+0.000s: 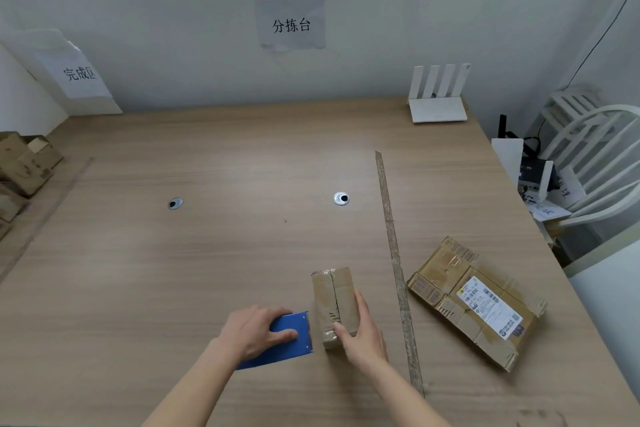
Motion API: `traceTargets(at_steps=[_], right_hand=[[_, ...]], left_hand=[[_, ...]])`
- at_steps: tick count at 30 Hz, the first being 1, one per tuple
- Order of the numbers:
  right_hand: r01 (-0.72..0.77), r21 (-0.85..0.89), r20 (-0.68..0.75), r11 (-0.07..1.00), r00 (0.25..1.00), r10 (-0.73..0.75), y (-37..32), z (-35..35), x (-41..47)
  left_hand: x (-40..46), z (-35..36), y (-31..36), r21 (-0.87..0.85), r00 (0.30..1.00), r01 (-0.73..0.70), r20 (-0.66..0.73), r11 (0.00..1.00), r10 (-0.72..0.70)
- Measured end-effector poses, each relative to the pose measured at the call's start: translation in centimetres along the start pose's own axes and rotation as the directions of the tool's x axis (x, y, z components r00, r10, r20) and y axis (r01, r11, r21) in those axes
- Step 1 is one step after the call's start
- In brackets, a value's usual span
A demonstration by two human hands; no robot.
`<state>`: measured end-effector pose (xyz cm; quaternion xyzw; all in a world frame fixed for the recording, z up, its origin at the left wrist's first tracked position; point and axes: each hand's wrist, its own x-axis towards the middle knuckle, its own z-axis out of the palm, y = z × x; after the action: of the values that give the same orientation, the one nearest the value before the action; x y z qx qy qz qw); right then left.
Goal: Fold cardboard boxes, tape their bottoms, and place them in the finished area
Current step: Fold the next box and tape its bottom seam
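A small folded cardboard box (334, 298) stands on the wooden table (207, 253) near its front edge, flaps meeting along a centre seam on top. My right hand (360, 333) grips its near right corner, thumb on the front and fingers along the right side. Just left of the box, my left hand (254, 331) holds a blue tape dispenser (294, 340) against the table, fingers curled over its top. A flattened cardboard box (474, 302) with a white shipping label lies to the right.
A long strip of tape (394, 253) runs across the table between the two boxes. Several folded boxes (24, 163) sit at the far left under a paper sign. A white router (438, 100) stands at the back right; a white chair (595, 156) is beyond the table.
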<state>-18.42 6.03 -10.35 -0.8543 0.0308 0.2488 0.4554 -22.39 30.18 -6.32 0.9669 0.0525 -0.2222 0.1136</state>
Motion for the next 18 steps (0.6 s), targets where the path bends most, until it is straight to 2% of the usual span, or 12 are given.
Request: traceTargets(at_steps=[7, 10, 12, 14, 18], right_hand=[[-0.022, 0.019, -0.002, 1.0, 1.0, 0.022, 0.5, 0.3, -0.3], [0.013, -0.005, 0.032, 1.0, 0.999, -0.012, 1.2, -0.5, 0.2], [0.018, -0.096, 0.061, 0.995, 0.998, -0.012, 1.3, -0.3, 0.3], [0.011, -0.27, 0.04, 0.963, 0.999, 0.0, 0.9, 0.6, 0.2], [0.045, -0.526, -0.041, 0.849, 0.996, -0.079, 0.2, 1.0, 0.6]], left_hand=[[2.0, 3.1, 2.3, 0.144, 0.999, 0.028, -0.047, 0.989, -0.021], [2.3, 5.0, 2.0, 0.017, 0.988, 0.106, -0.119, 0.994, -0.103], [2.2, 6.0, 1.7, -0.027, 0.976, 0.118, -0.183, 0.993, -0.121], [2.2, 6.7, 1.4, 0.0, 0.971, 0.109, -0.214, 0.994, -0.106], [2.1, 7.9, 0.9, 0.038, 0.974, 0.153, -0.176, 0.988, -0.144]])
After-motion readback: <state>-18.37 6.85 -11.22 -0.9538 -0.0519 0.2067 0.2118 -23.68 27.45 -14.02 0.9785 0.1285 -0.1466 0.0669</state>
